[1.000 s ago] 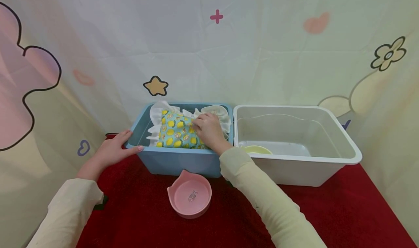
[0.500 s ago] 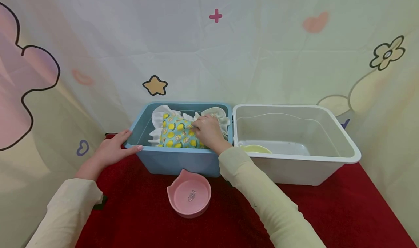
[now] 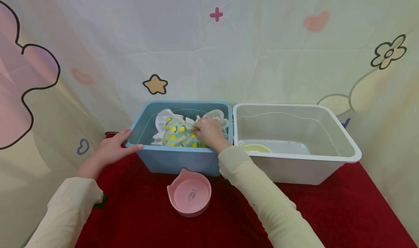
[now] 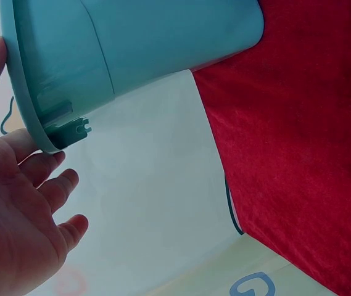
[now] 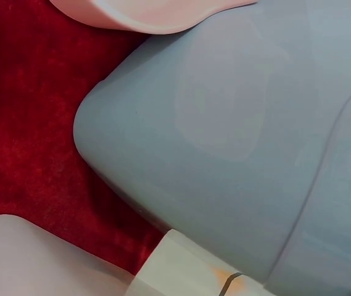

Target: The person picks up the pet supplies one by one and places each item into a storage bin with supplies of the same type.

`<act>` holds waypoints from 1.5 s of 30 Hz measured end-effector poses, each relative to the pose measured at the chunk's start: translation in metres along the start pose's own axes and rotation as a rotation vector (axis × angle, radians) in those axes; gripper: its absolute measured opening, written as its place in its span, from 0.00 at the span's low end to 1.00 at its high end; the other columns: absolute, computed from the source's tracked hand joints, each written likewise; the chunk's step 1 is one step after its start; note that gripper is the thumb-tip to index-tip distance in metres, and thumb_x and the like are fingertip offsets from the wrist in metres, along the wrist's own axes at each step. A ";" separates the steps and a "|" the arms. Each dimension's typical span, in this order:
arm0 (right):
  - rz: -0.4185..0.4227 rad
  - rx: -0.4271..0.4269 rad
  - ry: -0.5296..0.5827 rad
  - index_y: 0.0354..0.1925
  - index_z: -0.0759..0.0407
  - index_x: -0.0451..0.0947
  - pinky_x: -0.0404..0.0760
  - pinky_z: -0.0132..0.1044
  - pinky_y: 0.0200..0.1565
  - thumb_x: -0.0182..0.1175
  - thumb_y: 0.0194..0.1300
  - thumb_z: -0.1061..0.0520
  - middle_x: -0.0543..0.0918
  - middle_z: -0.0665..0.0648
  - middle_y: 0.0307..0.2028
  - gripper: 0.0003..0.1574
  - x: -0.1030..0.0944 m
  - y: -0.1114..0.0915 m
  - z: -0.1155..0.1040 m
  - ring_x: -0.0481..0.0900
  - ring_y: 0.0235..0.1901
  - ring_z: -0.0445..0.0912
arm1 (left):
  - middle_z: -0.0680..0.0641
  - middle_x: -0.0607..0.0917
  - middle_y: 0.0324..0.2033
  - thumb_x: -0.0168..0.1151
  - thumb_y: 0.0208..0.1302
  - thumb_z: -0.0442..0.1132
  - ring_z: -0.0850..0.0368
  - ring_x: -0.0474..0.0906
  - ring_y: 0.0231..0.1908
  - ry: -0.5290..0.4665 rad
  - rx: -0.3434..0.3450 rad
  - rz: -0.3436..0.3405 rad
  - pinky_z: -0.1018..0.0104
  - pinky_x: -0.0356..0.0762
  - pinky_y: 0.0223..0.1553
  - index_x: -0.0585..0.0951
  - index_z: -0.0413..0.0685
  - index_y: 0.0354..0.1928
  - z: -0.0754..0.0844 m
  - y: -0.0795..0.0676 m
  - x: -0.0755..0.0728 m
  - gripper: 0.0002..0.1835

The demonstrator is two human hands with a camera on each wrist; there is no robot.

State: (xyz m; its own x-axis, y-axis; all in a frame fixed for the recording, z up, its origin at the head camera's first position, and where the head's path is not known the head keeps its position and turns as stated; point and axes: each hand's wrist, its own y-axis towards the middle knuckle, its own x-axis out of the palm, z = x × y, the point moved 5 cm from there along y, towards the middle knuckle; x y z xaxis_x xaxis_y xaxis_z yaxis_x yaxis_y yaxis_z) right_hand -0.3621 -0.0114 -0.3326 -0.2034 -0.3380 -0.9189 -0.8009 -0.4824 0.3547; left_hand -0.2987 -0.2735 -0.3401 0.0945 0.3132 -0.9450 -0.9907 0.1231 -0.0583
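A light blue plastic bin stands on the red cloth. Inside it lies a lemon-print cushion with a white ruffled edge; its lower part is hidden behind the bin's front wall. My right hand reaches over the front rim and pinches the cushion's fabric near its right side. Over the bin's left front corner rests my left hand, thumb along the front rim. In the left wrist view, the fingers of that hand are spread loosely at the rim. The right wrist view shows the bin's outside, without the hand.
A white bin stands against the blue bin's right side, with a pale yellow-green dish inside. In front sits a pink cat-eared bowl with a fishbone print. Behind hangs a patterned curtain.
The cushion has sunk lower into the blue bin and shifted slightly right, with my right hand still gripping it. My left hand stays at the bin's corner.
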 end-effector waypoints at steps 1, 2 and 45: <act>-0.008 0.006 0.005 0.36 0.49 0.83 0.75 0.42 0.39 0.59 0.56 0.53 0.84 0.50 0.34 0.09 0.000 0.000 0.000 0.76 0.36 0.48 | 0.33 0.52 0.65 0.47 0.54 0.67 0.30 0.53 0.60 0.001 0.001 -0.001 0.34 0.60 0.51 0.50 0.40 0.67 0.000 0.000 0.000 0.48; -0.015 0.012 0.010 0.36 0.49 0.83 0.75 0.42 0.38 0.59 0.56 0.53 0.84 0.49 0.34 0.09 0.001 0.001 0.001 0.77 0.36 0.48 | 0.33 0.52 0.65 0.47 0.54 0.67 0.30 0.53 0.60 0.000 0.001 -0.001 0.34 0.60 0.51 0.50 0.40 0.67 0.000 0.000 0.000 0.48; -0.282 0.176 0.054 0.40 0.48 0.82 0.75 0.46 0.43 0.59 0.57 0.51 0.79 0.51 0.49 0.12 0.015 0.001 0.008 0.78 0.43 0.46 | 0.34 0.52 0.65 0.47 0.53 0.68 0.30 0.55 0.59 -0.004 -0.002 -0.004 0.34 0.62 0.50 0.48 0.42 0.67 -0.001 0.001 0.000 0.49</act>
State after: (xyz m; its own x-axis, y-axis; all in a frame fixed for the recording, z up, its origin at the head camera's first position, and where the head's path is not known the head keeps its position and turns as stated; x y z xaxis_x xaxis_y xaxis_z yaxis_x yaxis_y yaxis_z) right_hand -0.3702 -0.0103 -0.3476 0.0661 -0.2561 -0.9644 -0.9072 -0.4179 0.0488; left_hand -0.3001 -0.2744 -0.3408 0.0988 0.3165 -0.9434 -0.9905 0.1225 -0.0626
